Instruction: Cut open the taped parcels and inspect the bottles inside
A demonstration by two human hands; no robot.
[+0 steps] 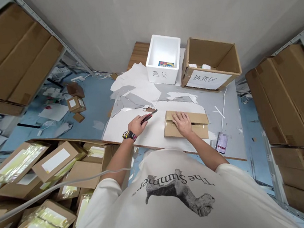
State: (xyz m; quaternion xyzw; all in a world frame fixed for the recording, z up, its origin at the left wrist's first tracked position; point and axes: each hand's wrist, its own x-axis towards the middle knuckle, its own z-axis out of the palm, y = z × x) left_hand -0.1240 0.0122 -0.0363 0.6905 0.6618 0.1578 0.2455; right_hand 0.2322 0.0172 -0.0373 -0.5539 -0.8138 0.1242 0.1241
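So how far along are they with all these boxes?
It looks partway. Done: the labelled parcels heaped at lower left seem finished, though I can't be sure. In hand: the left hand grips a box cutter, and the right hand presses on a taped cardboard box. Left: that box is shut, and the closed cartons on the right-hand shelves look unopened.

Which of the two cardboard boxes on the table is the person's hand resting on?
The flat taped carton under the right hand; the other cardboard box stands open behind it.
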